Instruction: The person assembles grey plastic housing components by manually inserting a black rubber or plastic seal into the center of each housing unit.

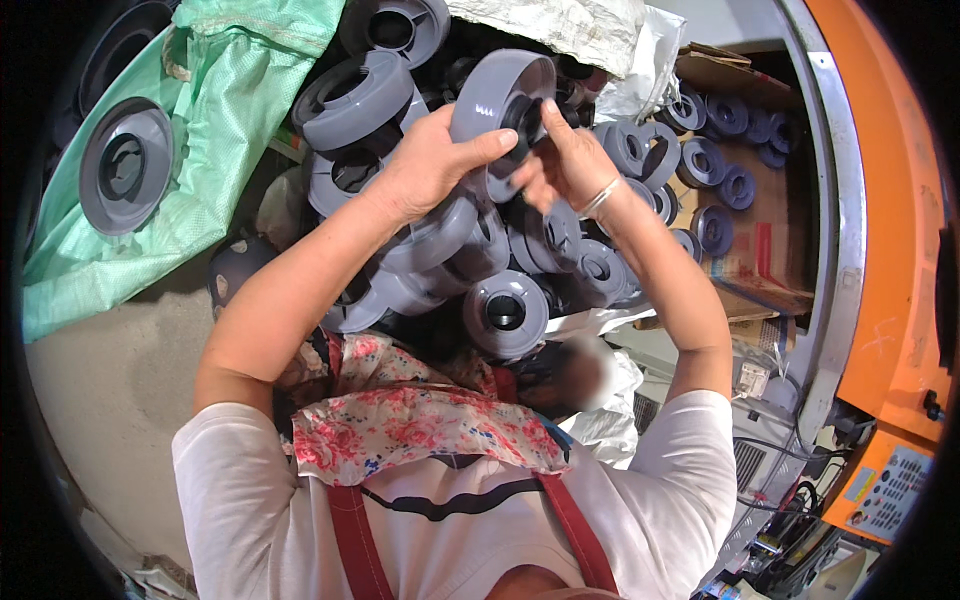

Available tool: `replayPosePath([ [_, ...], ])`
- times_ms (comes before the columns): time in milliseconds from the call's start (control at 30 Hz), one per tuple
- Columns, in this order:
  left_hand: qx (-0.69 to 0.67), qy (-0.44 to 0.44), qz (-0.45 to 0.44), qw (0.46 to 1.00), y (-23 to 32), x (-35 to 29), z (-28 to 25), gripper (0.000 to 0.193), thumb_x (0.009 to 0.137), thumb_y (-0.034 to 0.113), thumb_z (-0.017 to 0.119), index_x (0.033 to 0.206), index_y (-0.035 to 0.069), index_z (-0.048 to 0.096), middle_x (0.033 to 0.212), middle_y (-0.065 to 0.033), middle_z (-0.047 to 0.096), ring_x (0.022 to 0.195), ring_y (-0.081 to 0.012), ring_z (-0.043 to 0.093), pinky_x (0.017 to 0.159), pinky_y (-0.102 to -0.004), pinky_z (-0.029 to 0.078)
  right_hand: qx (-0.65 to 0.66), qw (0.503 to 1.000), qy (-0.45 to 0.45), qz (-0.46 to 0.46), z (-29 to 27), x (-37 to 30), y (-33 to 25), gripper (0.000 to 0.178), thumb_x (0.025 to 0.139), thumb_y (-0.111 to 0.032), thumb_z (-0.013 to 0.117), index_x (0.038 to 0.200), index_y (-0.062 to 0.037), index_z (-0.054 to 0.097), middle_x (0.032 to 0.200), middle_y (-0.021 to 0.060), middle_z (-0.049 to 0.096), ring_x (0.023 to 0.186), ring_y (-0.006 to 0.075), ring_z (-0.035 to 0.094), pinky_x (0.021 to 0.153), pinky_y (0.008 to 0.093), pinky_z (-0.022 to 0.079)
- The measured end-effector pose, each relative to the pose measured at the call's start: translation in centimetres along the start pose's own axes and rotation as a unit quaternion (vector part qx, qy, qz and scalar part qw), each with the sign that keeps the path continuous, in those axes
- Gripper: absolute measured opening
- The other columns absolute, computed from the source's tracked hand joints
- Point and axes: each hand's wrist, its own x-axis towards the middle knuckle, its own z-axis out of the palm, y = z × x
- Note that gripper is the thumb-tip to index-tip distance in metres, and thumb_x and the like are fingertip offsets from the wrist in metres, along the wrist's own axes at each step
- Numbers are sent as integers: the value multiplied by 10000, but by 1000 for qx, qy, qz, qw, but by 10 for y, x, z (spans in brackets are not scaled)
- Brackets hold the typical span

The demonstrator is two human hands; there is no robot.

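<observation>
A round grey plastic flanged ring (497, 82) is held up over the pile, tilted, with a darker black collar (521, 118) at its centre. My left hand (432, 165) is closed on its near left side, the thumb lying against the collar. At the right edge of the same ring is my right hand (575, 168), its thumb on the rim and its fingers curled below, slightly blurred. Beneath both hands lies a heap of similar grey flanged rings (505, 312), several with black centres. What my fingertips touch behind the ring is hidden.
A green woven sack (235, 105) with one flanged ring (125, 165) on it lies to the left. On the right, a cardboard box (765, 235) holds several smaller grey rings. An orange machine (890, 200) stands beyond it. White sacking (570, 28) lies at the back.
</observation>
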Motion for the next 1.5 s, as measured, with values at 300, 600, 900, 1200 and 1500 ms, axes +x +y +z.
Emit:
replayPosePath([
  [300, 605, 179, 325, 705, 11, 34, -44, 715, 747, 244, 696, 1342, 47, 350, 1296, -200, 439, 1218, -343, 396, 1011, -414, 315, -417, 851, 296, -124, -131, 97, 86, 602, 731, -446, 667, 991, 91, 585, 920, 265, 618, 907, 348, 610, 785, 370, 475],
  [600, 668, 231, 326, 628, -2, 48, -54, 484, 770, 217, 666, 1182, 12, 520, 1178, -189, 536, 1139, -332, 475, 971, -385, 367, -333, 890, 311, -5, -129, 157, 182, 735, 645, -353, 744, 1136, 132, 491, 1094, 263, 577, 1024, 366, 566, 862, 334, 452],
  [900, -91, 91, -85, 988, -26, 35, 3, 433, 790, 267, 681, 1091, -2, 523, 1007, -83, 582, 926, -133, 554, 846, -299, 445, -187, 849, 7, -493, -21, 53, 63, 280, 733, -64, 661, 1002, -4, 612, 1044, 109, 620, 957, 183, 581, 866, 314, 438],
  [1200, 516, 33, 304, 800, -36, 36, -8, 625, 653, 198, 747, 1140, -90, 479, 1094, -210, 543, 992, -334, 557, 886, -368, 442, -516, 746, 346, -240, -92, 238, 164, 321, 743, -276, 622, 979, -62, 656, 890, 87, 647, 873, 246, 588, 802, 403, 437],
  [1500, 224, 190, 104, 950, -13, 34, -2, 546, 701, 270, 738, 1085, -40, 505, 906, -131, 624, 825, -203, 608, 753, -312, 477, -349, 756, 322, -451, -48, 115, 75, 195, 745, -182, 689, 793, 2, 646, 1254, 138, 512, 1233, 306, 367, 1009, 354, 293],
])
